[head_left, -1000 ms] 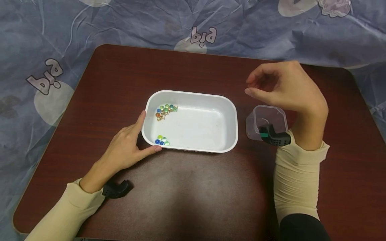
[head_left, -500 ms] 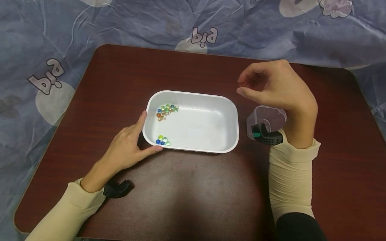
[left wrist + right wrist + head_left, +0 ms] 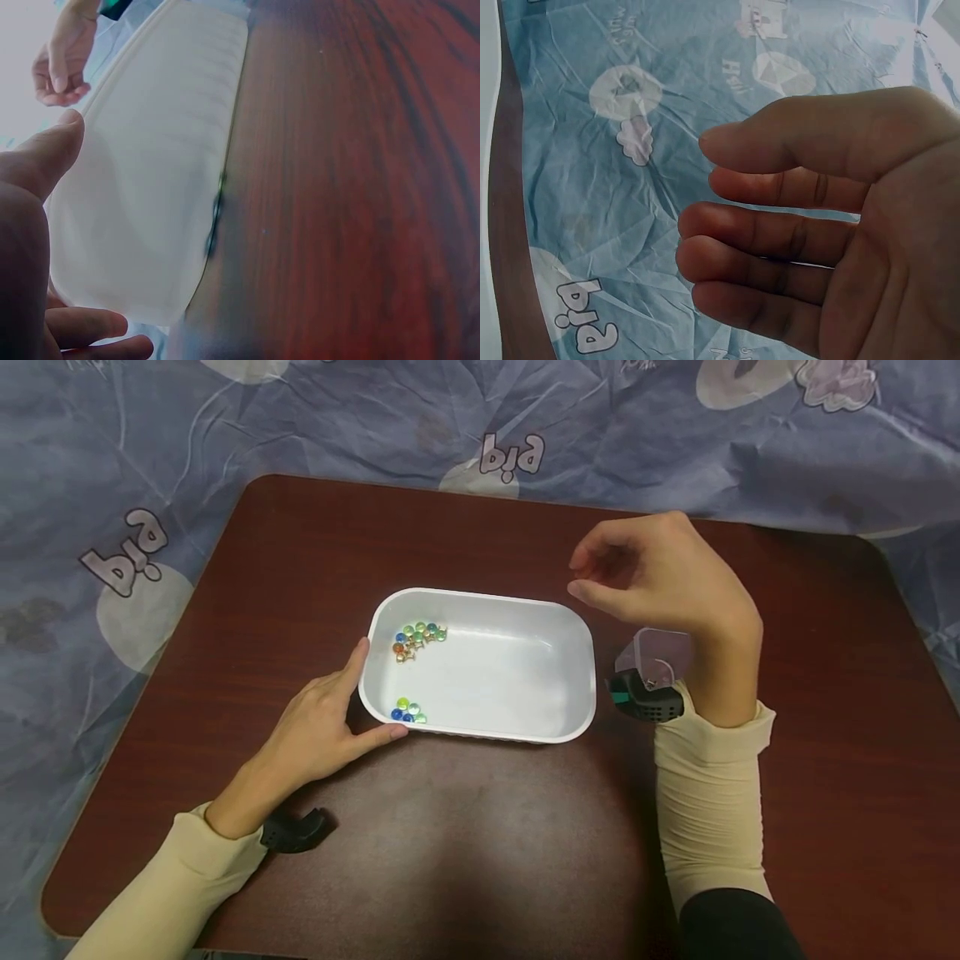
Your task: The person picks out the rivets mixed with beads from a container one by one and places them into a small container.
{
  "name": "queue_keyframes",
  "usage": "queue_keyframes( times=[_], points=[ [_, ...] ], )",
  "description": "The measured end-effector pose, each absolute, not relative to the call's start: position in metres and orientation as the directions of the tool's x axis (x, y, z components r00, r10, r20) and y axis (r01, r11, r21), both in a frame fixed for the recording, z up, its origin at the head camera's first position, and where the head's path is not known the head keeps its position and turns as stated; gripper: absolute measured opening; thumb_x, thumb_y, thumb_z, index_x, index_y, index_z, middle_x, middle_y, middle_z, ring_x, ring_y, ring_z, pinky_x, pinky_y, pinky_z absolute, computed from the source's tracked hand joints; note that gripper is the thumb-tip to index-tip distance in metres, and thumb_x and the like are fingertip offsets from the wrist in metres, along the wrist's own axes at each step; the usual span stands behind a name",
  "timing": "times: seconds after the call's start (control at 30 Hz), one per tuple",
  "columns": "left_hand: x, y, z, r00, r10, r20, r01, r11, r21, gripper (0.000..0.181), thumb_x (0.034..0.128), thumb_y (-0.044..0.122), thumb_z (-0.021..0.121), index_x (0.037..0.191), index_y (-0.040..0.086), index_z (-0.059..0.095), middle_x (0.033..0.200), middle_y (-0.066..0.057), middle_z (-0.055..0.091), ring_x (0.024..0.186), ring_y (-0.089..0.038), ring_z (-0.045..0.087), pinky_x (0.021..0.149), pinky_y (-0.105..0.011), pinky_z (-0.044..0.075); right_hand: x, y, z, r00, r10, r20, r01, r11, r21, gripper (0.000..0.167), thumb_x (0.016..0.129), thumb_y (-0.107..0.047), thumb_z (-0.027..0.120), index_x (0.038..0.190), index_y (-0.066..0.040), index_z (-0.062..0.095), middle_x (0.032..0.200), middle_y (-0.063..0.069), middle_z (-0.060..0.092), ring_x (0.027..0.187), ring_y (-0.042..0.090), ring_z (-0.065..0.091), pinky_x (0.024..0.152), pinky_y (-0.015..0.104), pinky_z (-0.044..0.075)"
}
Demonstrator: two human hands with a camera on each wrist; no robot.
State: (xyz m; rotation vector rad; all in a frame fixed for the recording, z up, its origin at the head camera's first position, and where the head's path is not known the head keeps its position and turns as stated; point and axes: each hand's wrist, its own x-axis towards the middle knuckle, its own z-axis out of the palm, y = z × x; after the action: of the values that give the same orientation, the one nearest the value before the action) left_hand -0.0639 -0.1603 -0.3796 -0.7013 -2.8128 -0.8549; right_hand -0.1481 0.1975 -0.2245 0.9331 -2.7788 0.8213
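My left hand [image 3: 311, 727] rests against the left end of a white plastic tray [image 3: 498, 681]. Its fingers are straight, the thumb at the front rim and the index finger along the side. Glass beads [image 3: 415, 631] in green, blue and amber lie with gold push pins [image 3: 406, 656] at the tray's back left. More glass beads [image 3: 407, 710] sit in the front left corner. Above the table, right of the tray, hovers my right hand [image 3: 660, 568], fingers loosely bent. The right wrist view shows nothing between its thumb and fingers.
A clear plastic container [image 3: 654, 653] stands right of the tray, partly hidden by my right wrist, with a small gold thing inside. The brown table [image 3: 465, 835] ends at a crumpled blue printed cloth [image 3: 360, 427] behind.
My right hand has moved left, toward the tray, and its wrist now covers more of the clear container. The left hand stays at the tray; the beads and pins look the same.
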Motion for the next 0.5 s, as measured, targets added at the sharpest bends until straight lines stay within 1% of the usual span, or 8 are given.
queue_keyframes(
  times=[0.23, 0.5],
  points=[
    [-0.0632, -0.1588, -0.3771, -0.898, 0.387, 0.209, 0.438, 0.747, 0.5, 0.111, 0.0766, 0.046, 0.082, 0.156, -0.001, 0.021, 0.142, -0.025, 0.05, 0.123, -0.039, 0.055, 0.098, -0.056, 0.041, -0.1529, 0.1912, -0.2274, -0.798, -0.552, 0.241, -0.594, 0.655, -0.467, 0.005, 0.081, -0.004, 0.074, 0.085, -0.006, 0.072, 0.076, -0.002, 0.069, 0.065, 0.007, 0.061, 0.064, 0.017, 0.048],
    [-0.0635, -0.1588, -0.3775, -0.891, 0.394, 0.225, 0.452, 0.742, 0.494, 0.112, 0.0762, 0.045, 0.083, 0.156, 0.0, 0.019, 0.138, -0.026, 0.052, 0.121, -0.04, 0.057, 0.097, -0.055, 0.042, -0.1571, 0.1873, -0.2304, -0.799, -0.559, 0.221, -0.59, 0.656, -0.472, 0.006, 0.081, -0.006, 0.075, 0.086, -0.007, 0.072, 0.077, -0.001, 0.069, 0.067, 0.009, 0.062, 0.066, 0.016, 0.047]
  ],
)
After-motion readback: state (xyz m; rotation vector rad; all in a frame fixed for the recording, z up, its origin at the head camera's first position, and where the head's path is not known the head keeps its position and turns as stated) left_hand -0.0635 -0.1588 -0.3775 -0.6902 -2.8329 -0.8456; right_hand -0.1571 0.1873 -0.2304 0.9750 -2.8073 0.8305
